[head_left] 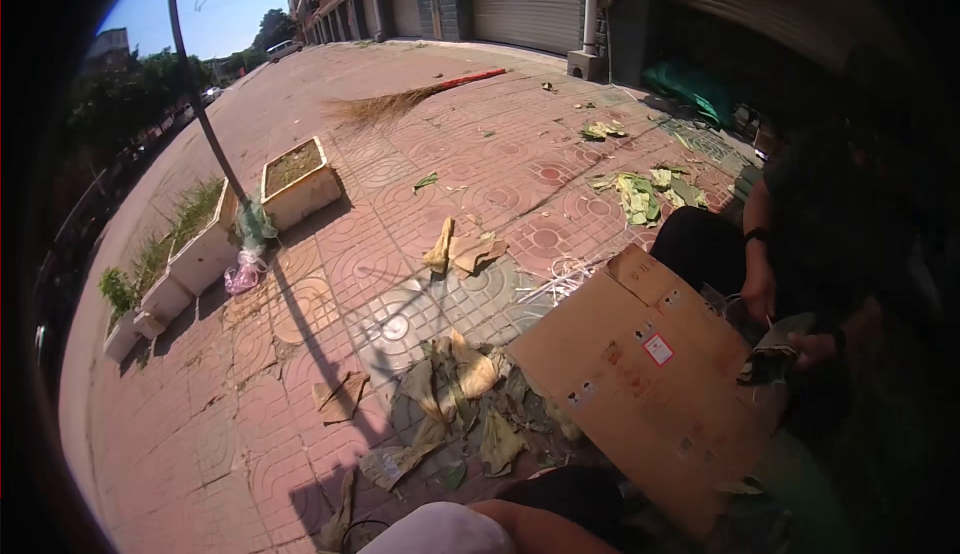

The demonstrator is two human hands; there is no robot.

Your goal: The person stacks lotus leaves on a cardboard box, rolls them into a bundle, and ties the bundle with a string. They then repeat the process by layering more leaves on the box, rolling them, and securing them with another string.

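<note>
My own hands are out of sight. Only part of a bare forearm (535, 527) shows at the bottom edge, beside a pale grey-white cloth (440, 531), perhaps a sleeve. To its right lies a flattened cardboard sheet (610, 354) with a red-edged label. A blurred green shape (800, 484), possibly a leaf, is at its lower right. Across the cardboard a person in dark clothes sits in shade. That person's one hand (760, 294) is close to the other hand (815, 349), which holds dark leafy pieces (770, 362); details are lost in shadow.
Wilted leaves (455, 384) are heaped left of the cardboard, with white strips (560, 284) above it. More leaves (640, 197) lie farther off. A red-handled broom (400, 99) rests on the paving. Planter boxes (300, 184) and a thin pole (205, 114) stand left.
</note>
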